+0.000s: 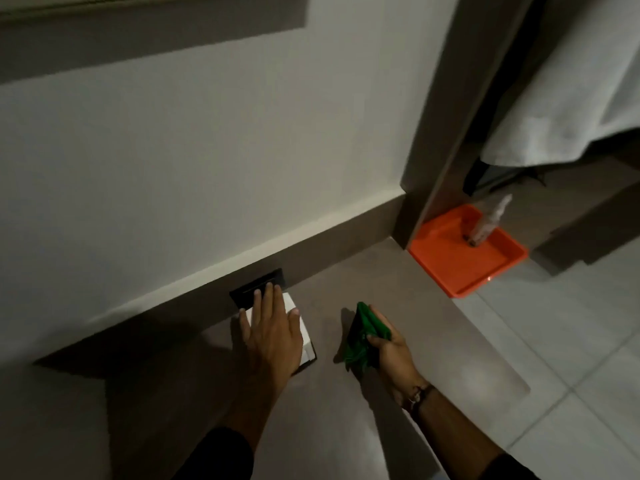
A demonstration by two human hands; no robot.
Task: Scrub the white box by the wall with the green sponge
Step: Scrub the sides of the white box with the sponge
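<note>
A small white box (306, 336) with a dark lower edge stands on the grey floor against the skirting of the white wall. My left hand (270, 329) lies flat on top of it, fingers spread, covering most of it. The fingertips reach a black rectangular plate (247, 289) set in the skirting just behind the box. To the right, my right hand (389, 355) is closed around the green sponge (363, 336). It holds the sponge a little above the floor, a short gap away from the box's right side.
An orange tray (450, 263) sits on the floor by a grey door frame (446, 133) at the right, with a small spray bottle (486, 225) lying in it. White cloth (571, 91) hangs at the top right. Pale floor tiles (571, 341) lie to the right.
</note>
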